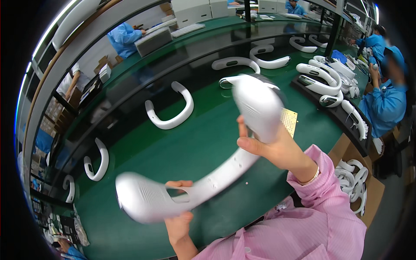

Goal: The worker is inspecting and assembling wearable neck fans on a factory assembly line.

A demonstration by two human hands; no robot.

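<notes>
A green table [143, 149] is stretching out under the left hand [177, 225] and the right hand [277, 151]. Beyond the left hand, a curved white band [173, 123] is lying with its open side facing away; two more white bands [104, 161] are resting farther to that hand's left. Beyond the right hand, a row of white bands [275, 65] is sitting along the far side. A yellow dotted card [290, 122] is lying just past the right wrist. To the right hand's right, a black tray [336, 118] is carrying white parts [320, 88].

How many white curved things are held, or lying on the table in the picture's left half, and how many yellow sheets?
Held white U-shaped casing: 1
White U-shaped casings on table, left half: 3
Yellow dotted sheet: 1
Total: 5
</notes>
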